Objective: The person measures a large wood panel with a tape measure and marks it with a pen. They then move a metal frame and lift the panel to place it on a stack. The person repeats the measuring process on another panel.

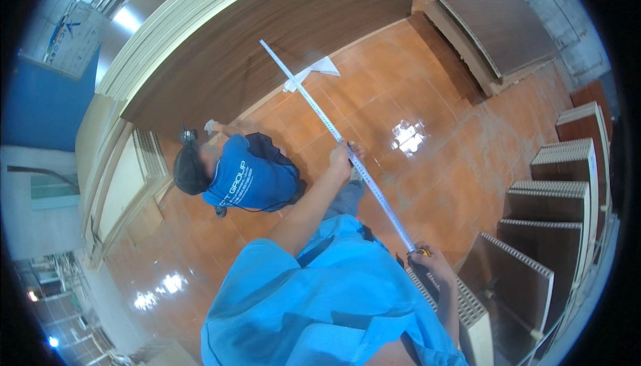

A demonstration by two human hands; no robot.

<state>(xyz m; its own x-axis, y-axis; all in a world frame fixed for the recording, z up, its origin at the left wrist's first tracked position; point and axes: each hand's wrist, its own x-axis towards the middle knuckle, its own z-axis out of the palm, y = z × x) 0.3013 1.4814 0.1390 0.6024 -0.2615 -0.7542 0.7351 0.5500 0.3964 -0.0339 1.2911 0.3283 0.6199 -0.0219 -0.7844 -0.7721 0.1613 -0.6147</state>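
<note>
A tape measure has its long pale blade [384,199] drawn out diagonally, the free end reaching up in front of the large brown panel [227,65]. Partway along, my left hand [342,160] is closed round the blade. My right hand [434,264] grips the yellow and black tape case [420,252] at the lower right end, close to an upright panel with a ridged edge [471,316]. Between the hands the blade runs straight over the tiled floor. Whether its tip touches the brown panel I cannot tell.
A co-worker in a blue shirt [257,175] crouches to my left, a gloved hand [211,127] near the brown panel. White paper [314,72] lies at that panel's foot. Brown boards [497,32] are stacked at the far right. Several ridged-edge panels [551,196] stand along the right.
</note>
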